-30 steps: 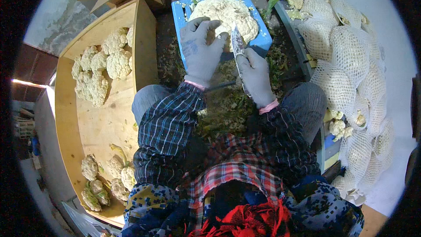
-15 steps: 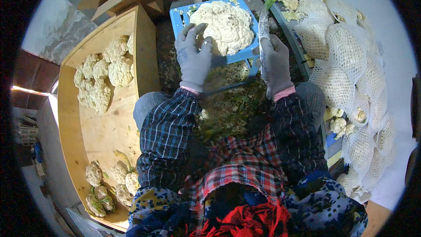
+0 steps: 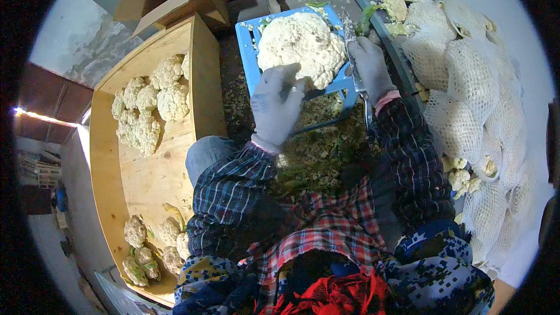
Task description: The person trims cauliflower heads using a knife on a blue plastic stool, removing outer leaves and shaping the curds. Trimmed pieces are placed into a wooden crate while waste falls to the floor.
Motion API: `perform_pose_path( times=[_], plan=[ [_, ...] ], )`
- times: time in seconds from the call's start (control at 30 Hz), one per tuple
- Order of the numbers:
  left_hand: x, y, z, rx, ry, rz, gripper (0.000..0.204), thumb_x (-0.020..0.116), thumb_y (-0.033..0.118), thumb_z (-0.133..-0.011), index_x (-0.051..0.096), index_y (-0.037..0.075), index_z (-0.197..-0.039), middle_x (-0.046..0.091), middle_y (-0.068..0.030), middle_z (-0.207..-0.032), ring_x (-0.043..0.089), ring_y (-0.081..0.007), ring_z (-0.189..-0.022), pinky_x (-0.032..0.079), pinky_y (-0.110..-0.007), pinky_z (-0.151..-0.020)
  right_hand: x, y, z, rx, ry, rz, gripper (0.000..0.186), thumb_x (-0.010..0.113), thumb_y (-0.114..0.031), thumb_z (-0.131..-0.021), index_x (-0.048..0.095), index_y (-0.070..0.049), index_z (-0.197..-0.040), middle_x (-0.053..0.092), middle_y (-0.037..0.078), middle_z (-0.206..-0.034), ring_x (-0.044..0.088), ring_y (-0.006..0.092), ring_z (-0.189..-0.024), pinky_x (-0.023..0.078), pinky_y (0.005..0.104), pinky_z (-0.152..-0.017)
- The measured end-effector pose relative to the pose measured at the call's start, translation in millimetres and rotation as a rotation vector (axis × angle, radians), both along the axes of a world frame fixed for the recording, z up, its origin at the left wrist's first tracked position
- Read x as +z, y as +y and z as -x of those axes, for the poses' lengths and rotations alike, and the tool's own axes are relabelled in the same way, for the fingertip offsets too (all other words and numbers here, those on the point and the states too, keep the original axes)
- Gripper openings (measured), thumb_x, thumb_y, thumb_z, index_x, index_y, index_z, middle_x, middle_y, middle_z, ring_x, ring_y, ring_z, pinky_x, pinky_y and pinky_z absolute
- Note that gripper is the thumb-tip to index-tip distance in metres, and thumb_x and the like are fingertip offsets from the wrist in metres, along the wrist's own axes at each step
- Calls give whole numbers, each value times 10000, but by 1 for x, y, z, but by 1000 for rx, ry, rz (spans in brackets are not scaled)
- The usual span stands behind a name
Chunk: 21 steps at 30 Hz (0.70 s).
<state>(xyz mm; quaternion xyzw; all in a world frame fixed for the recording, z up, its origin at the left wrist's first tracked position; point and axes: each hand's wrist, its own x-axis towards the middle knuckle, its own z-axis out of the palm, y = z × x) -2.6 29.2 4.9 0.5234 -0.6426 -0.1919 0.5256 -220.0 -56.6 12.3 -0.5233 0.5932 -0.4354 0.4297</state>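
Observation:
A large white cauliflower head point(image 3: 303, 46) with dark specks on top sits on a blue plastic stool point(image 3: 248, 52). My left hand point(image 3: 277, 105), in a grey glove, is at its near left edge. The fingers are bent against the curds and the thumb stands apart. To the right of the cauliflower, my gloved right hand point(image 3: 372, 69) is closed on a knife point(image 3: 353, 73). Its blade, with bits stuck to it, points away from me along the stool's right edge. Part of the knife is hidden by the hand.
At left stands a wooden box point(image 3: 207, 76) with several cauliflower heads, and behind it an open cardboard box point(image 3: 175, 3). Cauliflowers in white foam nets point(image 3: 466, 70) are piled at right beside a metal rail point(image 3: 388, 44). Trimmings point(image 3: 309, 163) litter the floor.
My left hand has shifted from the cauliflower's left side to its near edge, fingers drawn in. The knife hand has turned slightly and moved a little away from me. The whole view has shifted somewhat.

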Motion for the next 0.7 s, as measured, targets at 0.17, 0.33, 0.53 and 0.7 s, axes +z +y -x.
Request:
perform_pose_path(
  times=[0.17,0.33,0.53,0.7],
  plan=[
    [22,-41,-37,193,-64,186,389,736,232,-897,666,55,-1236,630,-176,-1279,599,-311,-1192,473,-418,-1009,-1,-12,0,35,88,82,261,561,-242,-999,622,10,-964,594,95,-698,662,207,-535,499,366,-504],
    [16,-87,-44,110,-150,-64,853,804,452,-833,466,-10,-1466,497,-266,-1459,490,-383,-1349,378,-458,-1134,-4,-4,8,56,75,93,251,565,-230,-997,619,13,-959,582,90,-691,628,197,-512,504,357,-499],
    [14,-85,-37,-257,586,-539,1079,877,336,-793,244,-45,-1579,500,-234,-1450,563,-276,-1275,472,-369,-1050,2,19,7,70,-201,-135,198,557,-219,-1037,646,-46,-999,537,-19,-745,517,69,-618,425,275,-542],
    [29,-72,-45,-388,541,-419,1029,859,269,-816,244,-26,-1587,525,-210,-1435,574,-264,-1266,480,-348,-1039,13,35,5,16,-128,-50,209,532,-213,-1041,626,-43,-963,534,-19,-706,506,76,-571,406,275,-509]
  ],
)
